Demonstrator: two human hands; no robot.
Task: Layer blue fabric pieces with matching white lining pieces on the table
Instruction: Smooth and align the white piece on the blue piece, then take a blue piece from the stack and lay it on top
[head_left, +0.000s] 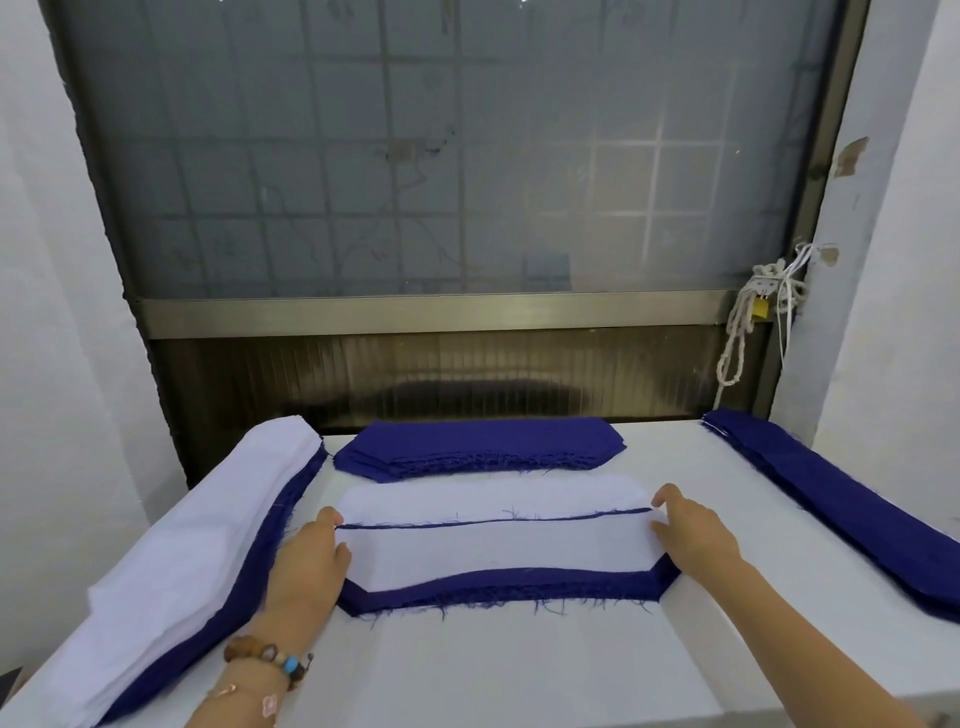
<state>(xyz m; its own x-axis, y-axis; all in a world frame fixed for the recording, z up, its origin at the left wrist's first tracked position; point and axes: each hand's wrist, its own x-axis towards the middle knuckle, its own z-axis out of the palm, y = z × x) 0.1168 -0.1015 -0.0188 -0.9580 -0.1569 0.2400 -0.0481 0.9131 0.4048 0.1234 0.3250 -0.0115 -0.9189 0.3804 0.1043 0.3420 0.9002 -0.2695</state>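
Both hands are lying flat and spread on the work at the middle of the table (467, 670): the left hand (311, 558) is pressing down at the nine o'clock end of a white lining piece (498, 551), fingers open and gripping nothing, while the right hand (693, 530) is resting at the three o'clock end, its fingertips (662, 499) touching the lining's far corner, also holding nothing. That lining is sitting on a blue fabric piece (498, 592) whose frayed edge is showing along the six o'clock side, so the white layer looks shifted toward twelve o'clock rather than matched. A beaded bracelet (270, 660) is circling the left wrist. Cloth like this is likely light, soft and limp, and the raw edges are shedding threads; taking it at the two end corners and sliding it flat should be kinder than lifting from the middle. No containers are in sight; the supply is lying in open stacks. Just beyond, toward twelve o'clock, another white piece (493, 499) is lying flat, and past it a blue stack (478, 447). At nine o'clock a white stack (197, 545) is sitting on blue; at three o'clock a long blue pile (841, 499) is running along the table edge.
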